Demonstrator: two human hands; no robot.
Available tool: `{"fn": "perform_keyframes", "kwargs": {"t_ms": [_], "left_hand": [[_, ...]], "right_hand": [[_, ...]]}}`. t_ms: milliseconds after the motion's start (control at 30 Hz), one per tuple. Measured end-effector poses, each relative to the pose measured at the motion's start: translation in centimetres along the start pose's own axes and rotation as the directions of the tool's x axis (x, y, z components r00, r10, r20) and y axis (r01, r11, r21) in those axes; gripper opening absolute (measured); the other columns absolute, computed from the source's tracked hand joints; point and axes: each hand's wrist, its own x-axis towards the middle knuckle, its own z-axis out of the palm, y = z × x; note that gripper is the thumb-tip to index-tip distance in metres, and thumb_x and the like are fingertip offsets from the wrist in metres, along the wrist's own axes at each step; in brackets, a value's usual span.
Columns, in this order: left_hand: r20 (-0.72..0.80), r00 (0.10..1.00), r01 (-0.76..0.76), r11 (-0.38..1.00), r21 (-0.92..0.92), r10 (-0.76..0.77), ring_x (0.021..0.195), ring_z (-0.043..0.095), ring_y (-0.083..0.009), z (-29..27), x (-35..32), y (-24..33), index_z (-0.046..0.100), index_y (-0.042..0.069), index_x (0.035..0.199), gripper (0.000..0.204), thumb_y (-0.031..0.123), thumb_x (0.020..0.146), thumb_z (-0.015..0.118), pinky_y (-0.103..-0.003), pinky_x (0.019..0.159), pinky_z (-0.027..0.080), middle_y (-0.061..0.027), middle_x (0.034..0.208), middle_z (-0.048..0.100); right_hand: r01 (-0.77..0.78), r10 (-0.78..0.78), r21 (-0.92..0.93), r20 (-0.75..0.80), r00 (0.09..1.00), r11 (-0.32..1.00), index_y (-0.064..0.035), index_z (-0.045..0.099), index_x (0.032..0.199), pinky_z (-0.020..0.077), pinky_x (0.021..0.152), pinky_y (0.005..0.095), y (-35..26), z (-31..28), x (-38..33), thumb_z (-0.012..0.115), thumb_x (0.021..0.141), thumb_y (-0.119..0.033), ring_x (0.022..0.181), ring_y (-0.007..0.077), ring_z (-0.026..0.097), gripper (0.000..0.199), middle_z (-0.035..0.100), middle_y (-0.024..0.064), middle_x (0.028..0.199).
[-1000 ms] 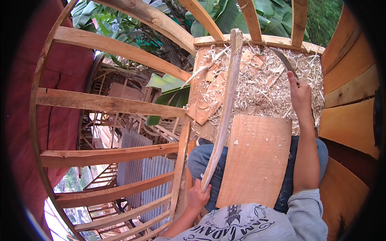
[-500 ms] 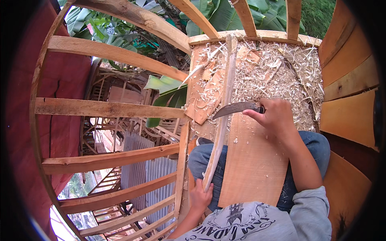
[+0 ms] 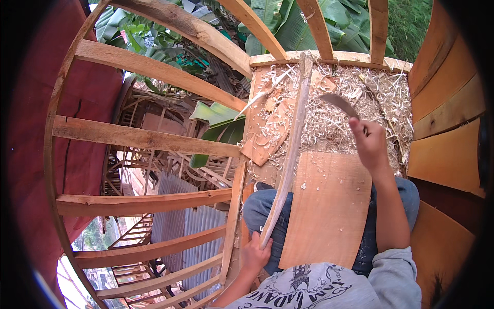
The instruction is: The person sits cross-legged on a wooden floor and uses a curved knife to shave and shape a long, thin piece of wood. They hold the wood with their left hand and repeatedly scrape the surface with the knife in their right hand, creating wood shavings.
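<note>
A long, thin wooden strip (image 3: 294, 139) runs away from me, its near end gripped low by my left hand (image 3: 256, 253). In my closed right hand (image 3: 371, 142) is a knife (image 3: 340, 104) with a dark, curved blade, lifted to the right of the strip and apart from it. The blade points up and to the left, over the wood shavings. Across my lap lies a flat wooden board (image 3: 329, 211), between the strip and my right forearm. The knife's handle is mostly hidden by my fingers.
Curled wood shavings (image 3: 334, 126) cover the floor ahead, with flat wood pieces (image 3: 272, 134) at their left. Open wooden slats (image 3: 149, 141) form a railing on my left, above a drop to corrugated sheets (image 3: 170, 206). Plank walling (image 3: 446, 154) stands close on my right.
My right hand has swung the knife off the strip, up and to the right, and the blade has turned upward. My left hand keeps its hold on the strip's near end.
</note>
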Motion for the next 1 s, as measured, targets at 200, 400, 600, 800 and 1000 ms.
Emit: {"fn": "perform_keyframes", "kwargs": {"t_ms": [200, 400, 600, 800, 1000], "left_hand": [[0.077, 0.997, 0.007, 0.993, -0.117, 0.002, 0.066, 0.060, -0.0452, 0.2, 0.2, -1.1, 0.049, 0.005, 0.089, 0.027, 0.026, 0.085, 0.065, -0.049, 0.052, 0.045, -0.0242, 0.068, 0.059], [0.118, 0.993, -0.009, 0.988, -0.152, 0.028, 0.066, 0.059, -0.0457, -0.6, 0.8, -0.5, 0.050, 0.004, 0.089, 0.024, 0.023, 0.085, 0.065, -0.048, 0.053, 0.045, -0.0239, 0.068, 0.058], [0.120, 0.992, -0.028, 0.989, -0.147, 0.046, 0.065, 0.059, -0.0450, -0.6, 0.9, -0.7, 0.050, 0.004, 0.086, 0.024, 0.022, 0.085, 0.065, -0.046, 0.053, 0.045, -0.0230, 0.067, 0.057], [0.121, 0.992, -0.013, 0.977, -0.215, 0.040, 0.065, 0.059, -0.0441, -0.6, 1.0, -1.2, 0.049, 0.004, 0.083, 0.024, 0.022, 0.085, 0.065, -0.045, 0.052, 0.044, -0.0221, 0.066, 0.056], [0.184, 0.983, 0.032, 0.968, -0.247, 0.014, 0.064, 0.057, -0.0434, -0.7, 1.2, -1.8, 0.051, 0.003, 0.084, 0.023, 0.021, 0.086, 0.064, -0.042, 0.053, 0.042, -0.0213, 0.067, 0.054]], "right_hand": [[0.398, -0.330, -0.251, 0.274, 0.903, 0.882, -0.0061, 0.058, 0.056, 0.0442, 0.045, 0.0358, -2.8, 5.1, -4.4, 0.059, 0.079, -0.066, 0.045, 0.0268, 0.058, 0.064, 0.052, 0.0099, 0.045], [-0.185, 0.189, 0.172, -0.009, 0.982, 0.968, -0.0050, 0.051, 0.055, 0.0254, 0.042, 0.0305, 1.8, 2.5, 1.8, 0.051, 0.091, -0.058, 0.043, 0.0097, 0.035, 0.064, 0.040, -0.0016, 0.045], [-0.022, 0.037, 0.370, -0.033, 0.999, 0.929, -0.0046, 0.051, 0.058, 0.0240, 0.041, 0.0290, 1.5, 2.2, 0.1, 0.055, 0.091, -0.052, 0.043, 0.0078, 0.034, 0.059, 0.038, -0.0019, 0.046], [0.652, -0.625, -0.150, 0.192, 0.757, 0.743, -0.0068, 0.052, 0.056, 0.0338, 0.041, 0.0308, -2.2, 4.2, -3.2, 0.062, 0.085, -0.052, 0.039, 0.0210, 0.049, 0.055, 0.048, 0.0075, 0.047], [-0.099, 0.077, 0.336, 0.079, 0.994, 0.937, -0.0004, 0.061, 0.073, 0.0314, 0.042, 0.0306, 0.0, 3.8, -0.9, 0.058, 0.092, -0.041, 0.042, 0.0121, 0.044, 0.045, 0.046, 0.0047, 0.046]]}}
